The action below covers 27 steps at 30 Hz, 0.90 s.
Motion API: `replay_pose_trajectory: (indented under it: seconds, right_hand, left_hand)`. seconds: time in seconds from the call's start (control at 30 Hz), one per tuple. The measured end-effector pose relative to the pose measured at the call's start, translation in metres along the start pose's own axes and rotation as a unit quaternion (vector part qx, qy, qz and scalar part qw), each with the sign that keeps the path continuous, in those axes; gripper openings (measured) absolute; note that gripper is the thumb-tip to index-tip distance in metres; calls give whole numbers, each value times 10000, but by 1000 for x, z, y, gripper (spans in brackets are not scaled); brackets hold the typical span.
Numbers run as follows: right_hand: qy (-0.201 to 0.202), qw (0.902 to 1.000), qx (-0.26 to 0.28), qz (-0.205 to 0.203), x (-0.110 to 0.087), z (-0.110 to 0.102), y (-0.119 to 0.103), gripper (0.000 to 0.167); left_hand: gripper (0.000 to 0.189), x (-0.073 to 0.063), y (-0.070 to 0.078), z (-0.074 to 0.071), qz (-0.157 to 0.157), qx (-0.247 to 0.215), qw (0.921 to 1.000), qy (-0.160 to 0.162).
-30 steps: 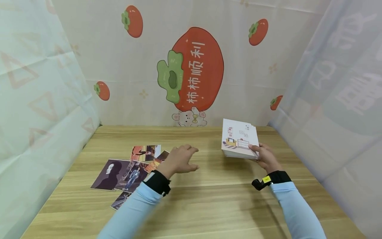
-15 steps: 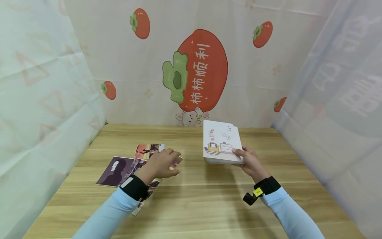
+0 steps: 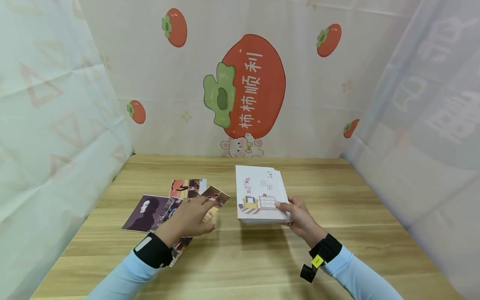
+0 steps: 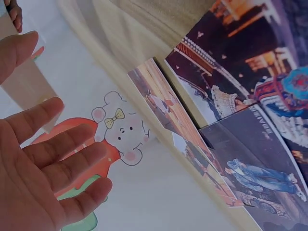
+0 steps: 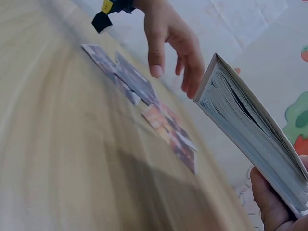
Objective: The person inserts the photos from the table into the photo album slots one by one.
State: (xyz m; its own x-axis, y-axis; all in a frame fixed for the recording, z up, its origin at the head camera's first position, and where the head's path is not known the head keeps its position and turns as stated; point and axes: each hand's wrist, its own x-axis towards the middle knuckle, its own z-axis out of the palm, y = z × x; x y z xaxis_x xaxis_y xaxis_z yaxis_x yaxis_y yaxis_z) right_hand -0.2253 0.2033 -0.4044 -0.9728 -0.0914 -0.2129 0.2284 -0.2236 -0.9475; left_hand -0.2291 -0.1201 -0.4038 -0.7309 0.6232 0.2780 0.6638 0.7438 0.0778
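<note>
My right hand grips a thick white photo album by its right edge, thumb on the illustrated cover and fingers underneath. The album hangs above the table, and its page edges show in the right wrist view. Left of it, my left hand hovers over several loose photos with its fingers relaxed and nothing held. Among these are a purple photo of a dark silhouette, a reddish photo and an orange-brown photo. A photo of a figure in blue lies largely under the hand in the head view.
The photos overlap on a wood-grain table. A white curtain printed with red persimmons stands behind it, with pale cloth walls on both sides. A dark wrist strap circles each wrist.
The right hand has brought the album leftward and lower, toward the middle of the table. The left hand has drawn back left and nearer over the photos, uncovering the orange-brown one.
</note>
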Motion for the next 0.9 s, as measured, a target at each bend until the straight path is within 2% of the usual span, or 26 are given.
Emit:
replay_pose_trajectory:
  seconds: [0.2, 0.43, 0.53, 0.6, 0.7, 0.8, 0.9]
  right_hand:
    - [12, 9997, -120, 193, -8, 6, 21, 50]
    - [-123, 9983, -511, 267, -19, 12, 45, 47]
    - [-4, 9962, -848, 218, -21, 16, 50, 47]
    - [138, 9915, -1289, 100, -23, 18, 52, 50]
    - [366, 9728, -2276, -212, -26, 21, 52, 56]
    - [509, 9434, -3243, -482, -28, 21, 51, 61]
    - [532, 9106, -4063, -538, -30, 16, 53, 63]
  left_hand:
    - [61, -10, 3, 3, 59, 47, 9999, -108]
    - [60, -18, 7, 6, 119, 125, 9996, -220]
    - [60, -20, 8, 7, 129, 160, 9995, -246]
    - [60, -21, 9, 7, 113, 137, 9995, -268]
    - [61, -21, 9, 8, 78, 55, 9995, -300]
    - [62, -21, 10, 9, 70, -28, 9995, -312]
    - [63, -21, 11, 10, 76, -83, 9994, -319]
